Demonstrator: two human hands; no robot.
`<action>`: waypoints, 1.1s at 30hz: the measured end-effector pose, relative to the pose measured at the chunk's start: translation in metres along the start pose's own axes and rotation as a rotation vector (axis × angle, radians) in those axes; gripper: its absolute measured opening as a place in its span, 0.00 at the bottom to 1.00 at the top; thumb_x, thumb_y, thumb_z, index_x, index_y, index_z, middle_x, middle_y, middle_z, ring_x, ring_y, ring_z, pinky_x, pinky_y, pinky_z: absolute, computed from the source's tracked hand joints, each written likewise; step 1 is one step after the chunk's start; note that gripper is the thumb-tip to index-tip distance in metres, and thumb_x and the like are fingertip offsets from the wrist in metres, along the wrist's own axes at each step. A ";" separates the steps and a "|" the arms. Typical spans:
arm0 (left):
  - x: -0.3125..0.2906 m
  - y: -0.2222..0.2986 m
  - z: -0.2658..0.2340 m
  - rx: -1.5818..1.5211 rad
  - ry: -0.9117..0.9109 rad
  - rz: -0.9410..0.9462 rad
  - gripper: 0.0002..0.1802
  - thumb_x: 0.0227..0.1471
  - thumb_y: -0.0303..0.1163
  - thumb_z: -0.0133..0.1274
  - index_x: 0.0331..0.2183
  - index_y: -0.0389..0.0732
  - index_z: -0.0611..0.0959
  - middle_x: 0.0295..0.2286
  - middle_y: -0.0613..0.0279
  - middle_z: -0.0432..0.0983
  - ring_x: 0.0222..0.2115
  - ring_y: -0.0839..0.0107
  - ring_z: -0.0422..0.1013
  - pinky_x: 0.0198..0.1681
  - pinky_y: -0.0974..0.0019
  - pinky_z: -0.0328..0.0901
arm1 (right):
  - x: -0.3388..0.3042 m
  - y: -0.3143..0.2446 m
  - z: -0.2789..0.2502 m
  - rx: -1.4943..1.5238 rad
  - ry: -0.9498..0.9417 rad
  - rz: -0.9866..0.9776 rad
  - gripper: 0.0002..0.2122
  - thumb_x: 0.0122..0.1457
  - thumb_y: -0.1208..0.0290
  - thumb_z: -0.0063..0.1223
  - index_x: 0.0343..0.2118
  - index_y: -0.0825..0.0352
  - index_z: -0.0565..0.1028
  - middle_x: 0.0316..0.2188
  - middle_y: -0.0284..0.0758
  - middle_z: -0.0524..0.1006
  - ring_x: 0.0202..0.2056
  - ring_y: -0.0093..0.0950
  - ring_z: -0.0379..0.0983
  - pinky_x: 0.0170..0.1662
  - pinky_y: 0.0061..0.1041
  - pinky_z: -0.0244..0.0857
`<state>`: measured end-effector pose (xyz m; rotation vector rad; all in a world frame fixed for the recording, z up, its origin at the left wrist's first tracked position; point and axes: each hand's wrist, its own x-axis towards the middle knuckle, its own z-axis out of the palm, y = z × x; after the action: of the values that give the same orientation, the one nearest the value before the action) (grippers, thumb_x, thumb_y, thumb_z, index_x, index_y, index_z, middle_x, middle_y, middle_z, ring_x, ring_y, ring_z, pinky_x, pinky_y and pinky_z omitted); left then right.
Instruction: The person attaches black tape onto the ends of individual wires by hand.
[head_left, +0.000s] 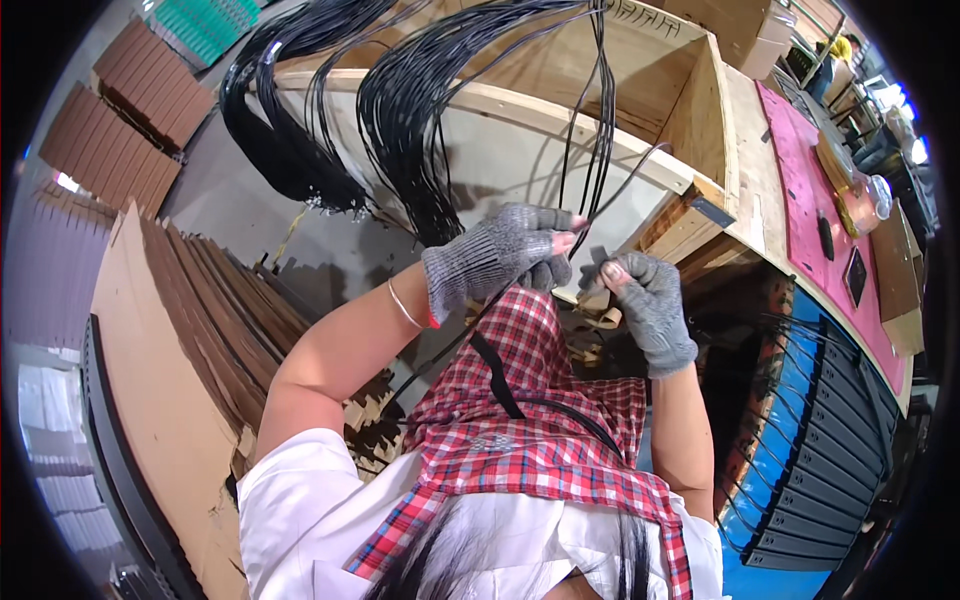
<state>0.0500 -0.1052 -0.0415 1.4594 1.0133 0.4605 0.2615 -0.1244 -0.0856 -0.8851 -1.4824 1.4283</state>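
My left hand [505, 250], in a grey fingerless knit glove, is closed around a thin black cable [632, 180]. One end of the cable curves up to the right toward the wooden crate, and its other part trails down to the left past my apron. My right hand [648, 305], gloved the same way, is a little to the right with thumb and fingers pinched together. What sits in that pinch is too small to make out. Thick bundles of black cables [405, 110] hang over the crate's near edge, just beyond my left hand.
The open wooden crate [708, 120] stands ahead. Right of it, a table with a pink mat [800, 190] carries a phone [854, 275] and a clear tub [866, 205]. Black slotted strips [825, 450] lie below on blue. Cardboard sheets [190, 330] stand at left. Another person [840, 60] is far off.
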 end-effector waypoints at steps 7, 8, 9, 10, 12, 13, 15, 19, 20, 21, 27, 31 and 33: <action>0.005 -0.022 0.004 -0.271 0.027 0.081 0.16 0.46 0.28 0.46 0.38 0.33 0.77 0.32 0.60 0.75 0.33 0.80 0.68 0.39 0.75 0.62 | 0.020 -0.005 -0.004 -0.052 -0.008 0.000 0.08 0.54 0.72 0.50 0.28 0.73 0.75 0.23 0.31 0.75 0.26 0.16 0.67 0.33 0.16 0.62; 0.005 -0.020 0.006 -0.265 0.025 0.089 0.16 0.46 0.28 0.46 0.38 0.33 0.77 0.32 0.60 0.75 0.33 0.80 0.68 0.39 0.75 0.62 | 0.023 -0.005 -0.004 -0.002 0.002 -0.002 0.08 0.54 0.72 0.50 0.28 0.73 0.75 0.22 0.31 0.75 0.26 0.15 0.67 0.33 0.15 0.62; 0.005 -0.019 0.008 -0.241 0.098 0.126 0.16 0.46 0.29 0.46 0.38 0.32 0.77 0.33 0.60 0.75 0.32 0.80 0.68 0.38 0.76 0.63 | 0.024 -0.003 -0.004 0.014 0.017 -0.005 0.07 0.54 0.73 0.49 0.29 0.72 0.76 0.22 0.30 0.74 0.26 0.15 0.66 0.32 0.15 0.62; 0.006 -0.018 0.009 -0.218 0.171 0.164 0.16 0.47 0.30 0.46 0.38 0.32 0.77 0.33 0.60 0.75 0.31 0.81 0.68 0.37 0.76 0.63 | 0.026 -0.005 -0.003 0.009 0.021 -0.013 0.07 0.54 0.73 0.49 0.29 0.72 0.76 0.22 0.30 0.74 0.26 0.15 0.66 0.32 0.15 0.62; 0.000 -0.005 0.010 -0.106 0.186 0.061 0.15 0.48 0.31 0.47 0.37 0.31 0.77 0.31 0.60 0.75 0.29 0.82 0.68 0.34 0.78 0.63 | 0.026 -0.011 -0.003 0.013 -0.010 0.026 0.08 0.54 0.72 0.49 0.29 0.73 0.76 0.22 0.30 0.74 0.26 0.15 0.66 0.32 0.15 0.62; 0.001 -0.007 0.011 -0.042 0.206 0.107 0.15 0.48 0.31 0.47 0.37 0.31 0.77 0.29 0.61 0.75 0.28 0.82 0.68 0.33 0.79 0.63 | 0.027 -0.005 -0.006 -0.020 -0.030 0.001 0.09 0.54 0.71 0.49 0.28 0.74 0.76 0.22 0.31 0.74 0.27 0.17 0.67 0.33 0.16 0.62; 0.001 -0.012 0.013 -0.073 0.256 0.173 0.15 0.47 0.30 0.48 0.37 0.31 0.77 0.25 0.65 0.75 0.24 0.83 0.66 0.28 0.79 0.63 | 0.026 -0.009 -0.005 -0.079 -0.051 -0.007 0.10 0.54 0.71 0.49 0.28 0.74 0.76 0.23 0.32 0.74 0.27 0.17 0.67 0.33 0.17 0.62; -0.004 0.000 0.017 -0.222 0.253 0.092 0.15 0.46 0.32 0.49 0.34 0.31 0.78 0.22 0.66 0.73 0.20 0.82 0.65 0.25 0.79 0.61 | 0.027 -0.013 -0.002 -0.169 -0.066 -0.029 0.10 0.53 0.71 0.49 0.27 0.75 0.75 0.23 0.34 0.74 0.27 0.19 0.67 0.32 0.19 0.62; -0.003 0.002 0.016 -0.221 0.250 0.095 0.15 0.46 0.32 0.49 0.34 0.31 0.78 0.22 0.66 0.73 0.20 0.82 0.65 0.25 0.79 0.61 | 0.027 -0.012 -0.003 -0.160 -0.069 -0.054 0.10 0.53 0.71 0.49 0.27 0.75 0.75 0.23 0.35 0.74 0.27 0.19 0.67 0.32 0.19 0.62; -0.003 0.003 0.015 -0.126 0.242 0.087 0.14 0.46 0.33 0.49 0.33 0.31 0.78 0.20 0.66 0.72 0.19 0.82 0.64 0.24 0.78 0.60 | 0.025 -0.017 -0.003 -0.227 -0.069 -0.047 0.10 0.53 0.71 0.49 0.26 0.75 0.75 0.21 0.35 0.73 0.26 0.19 0.67 0.31 0.20 0.62; 0.002 0.000 0.023 -0.041 0.347 0.173 0.15 0.48 0.36 0.50 0.27 0.32 0.80 0.15 0.66 0.70 0.17 0.83 0.62 0.19 0.76 0.56 | 0.024 -0.019 0.000 -0.315 -0.078 -0.031 0.12 0.54 0.68 0.50 0.24 0.74 0.74 0.18 0.34 0.72 0.23 0.19 0.66 0.28 0.21 0.62; -0.002 -0.006 0.023 0.075 0.356 0.149 0.14 0.48 0.36 0.51 0.26 0.32 0.80 0.14 0.66 0.70 0.15 0.84 0.62 0.17 0.76 0.56 | 0.034 -0.015 -0.010 -0.344 -0.219 0.136 0.17 0.54 0.59 0.50 0.27 0.73 0.75 0.20 0.34 0.72 0.24 0.18 0.66 0.29 0.20 0.62; -0.009 -0.008 0.031 0.042 0.371 0.163 0.13 0.48 0.34 0.51 0.25 0.32 0.79 0.13 0.68 0.69 0.15 0.84 0.62 0.17 0.77 0.57 | 0.040 -0.005 0.002 -0.200 -0.082 -0.002 0.17 0.54 0.59 0.49 0.29 0.73 0.75 0.22 0.32 0.73 0.26 0.18 0.65 0.31 0.19 0.62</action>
<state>0.0674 -0.1315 -0.0520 1.5329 1.2037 0.8559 0.2453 -0.0886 -0.0764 -0.9551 -1.7104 1.3451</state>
